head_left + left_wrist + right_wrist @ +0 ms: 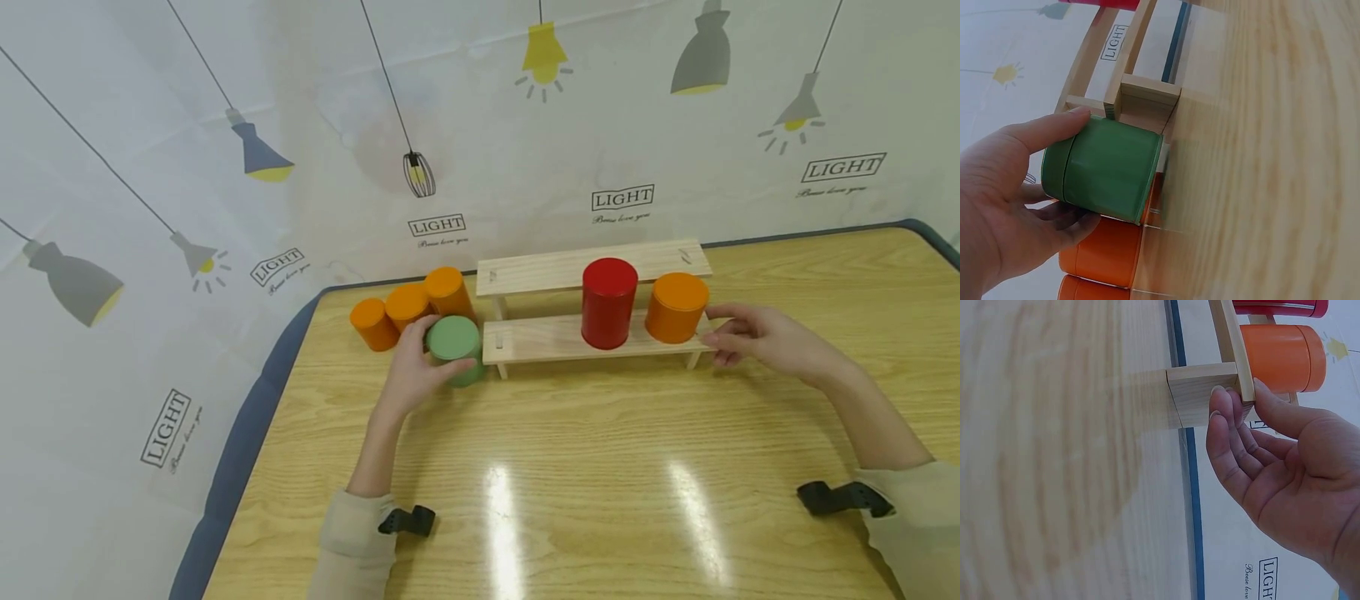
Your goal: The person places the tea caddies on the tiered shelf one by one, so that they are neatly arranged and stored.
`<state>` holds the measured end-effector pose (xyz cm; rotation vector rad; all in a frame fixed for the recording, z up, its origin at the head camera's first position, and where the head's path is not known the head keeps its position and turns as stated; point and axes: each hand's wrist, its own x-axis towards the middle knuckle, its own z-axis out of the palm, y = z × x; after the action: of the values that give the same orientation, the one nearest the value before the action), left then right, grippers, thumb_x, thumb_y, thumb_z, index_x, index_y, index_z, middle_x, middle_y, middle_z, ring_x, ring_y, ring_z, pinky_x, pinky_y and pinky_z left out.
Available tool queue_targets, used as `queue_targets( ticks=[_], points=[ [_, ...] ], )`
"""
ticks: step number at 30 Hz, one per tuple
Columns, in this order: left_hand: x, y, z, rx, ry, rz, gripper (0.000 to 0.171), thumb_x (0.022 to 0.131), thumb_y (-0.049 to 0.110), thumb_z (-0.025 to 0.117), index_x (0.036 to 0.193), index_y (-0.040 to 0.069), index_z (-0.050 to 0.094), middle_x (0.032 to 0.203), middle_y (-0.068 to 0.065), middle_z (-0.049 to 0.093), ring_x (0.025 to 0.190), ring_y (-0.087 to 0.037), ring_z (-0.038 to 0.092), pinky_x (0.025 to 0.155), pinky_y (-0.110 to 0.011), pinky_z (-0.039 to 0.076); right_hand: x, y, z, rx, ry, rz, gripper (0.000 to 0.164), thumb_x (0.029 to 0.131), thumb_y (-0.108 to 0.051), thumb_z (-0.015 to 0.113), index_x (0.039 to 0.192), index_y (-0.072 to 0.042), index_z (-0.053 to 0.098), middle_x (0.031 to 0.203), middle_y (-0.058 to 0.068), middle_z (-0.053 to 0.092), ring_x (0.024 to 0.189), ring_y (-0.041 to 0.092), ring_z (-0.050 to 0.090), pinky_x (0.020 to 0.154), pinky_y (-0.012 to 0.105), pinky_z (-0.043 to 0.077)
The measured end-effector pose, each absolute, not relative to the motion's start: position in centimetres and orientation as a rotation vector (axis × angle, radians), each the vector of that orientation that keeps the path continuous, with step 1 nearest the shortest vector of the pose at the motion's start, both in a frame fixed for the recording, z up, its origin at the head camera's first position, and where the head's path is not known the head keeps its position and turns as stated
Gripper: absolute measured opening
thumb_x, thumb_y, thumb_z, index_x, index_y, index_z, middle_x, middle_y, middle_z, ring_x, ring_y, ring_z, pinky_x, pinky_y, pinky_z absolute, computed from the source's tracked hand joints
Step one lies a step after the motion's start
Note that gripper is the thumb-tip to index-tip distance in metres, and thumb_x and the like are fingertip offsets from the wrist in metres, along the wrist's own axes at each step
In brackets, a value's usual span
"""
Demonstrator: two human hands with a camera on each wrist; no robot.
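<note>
My left hand (417, 367) grips a green canister (455, 340) between thumb and fingers, just left of the two-step wooden shelf (536, 337). In the left wrist view the green canister (1107, 169) is seen from the side, its base close to the table. At the shelf's other end, my right hand (765, 340) pinches the end of the lower board, thumb on top and fingertips beneath, as the right wrist view shows. On that lower board stand a tall red canister (609, 304) and a shorter orange canister (676, 308), which is nearest the right hand.
Three orange canisters stand in a slanting row behind the left hand: a small one (373, 325), a middle one (407, 304) and a taller one (447, 292). The upper board (540, 268) lies near the printed wall cloth (525, 150). Blue edging (247, 433) borders the wooden table (600, 483).
</note>
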<state>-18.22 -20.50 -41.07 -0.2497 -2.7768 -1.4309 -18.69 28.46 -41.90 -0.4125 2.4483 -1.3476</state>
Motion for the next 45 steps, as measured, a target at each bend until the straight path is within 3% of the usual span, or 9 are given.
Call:
queue_targets(
  ticks=[26, 37, 45],
  points=[
    [-16.6, -19.1, -37.5, -0.341, -2.588, -1.368, 0.081, 0.077, 0.022, 0.091, 0.143, 0.003, 0.047, 0.136, -0.016, 0.049, 0.117, -0.030, 0.049, 0.098, -0.055, 0.047, -18.6, 28.1, -41.6, -0.399, 2.439, -1.340, 0.059, 0.106, -0.019, 0.055, 0.149, 0.013, 0.030, 0.109, 0.021, 0.067, 0.086, 0.024, 0.068, 0.078, 0.033, 0.059],
    [-16.5, -16.5, -37.6, -0.395, -2.581, -1.397, 0.084, 0.077, 0.022, 0.091, 0.144, 0.000, 0.046, 0.134, -0.015, 0.051, 0.118, -0.027, 0.050, 0.101, -0.044, 0.047, -18.5, 28.2, -41.4, -0.394, 2.442, -1.326, 0.060, 0.105, -0.018, 0.055, 0.149, 0.014, 0.029, 0.110, 0.020, 0.067, 0.086, 0.023, 0.068, 0.078, 0.033, 0.059],
    [-17.0, -14.7, -38.4, -0.423, -2.579, -1.435, 0.084, 0.076, 0.026, 0.091, 0.144, 0.005, 0.047, 0.134, -0.012, 0.051, 0.117, -0.026, 0.051, 0.099, -0.047, 0.048, -18.5, 28.2, -41.4, -0.399, 2.446, -1.322, 0.059, 0.106, -0.018, 0.055, 0.149, 0.013, 0.030, 0.109, 0.020, 0.067, 0.086, 0.024, 0.068, 0.078, 0.032, 0.059]
  ],
)
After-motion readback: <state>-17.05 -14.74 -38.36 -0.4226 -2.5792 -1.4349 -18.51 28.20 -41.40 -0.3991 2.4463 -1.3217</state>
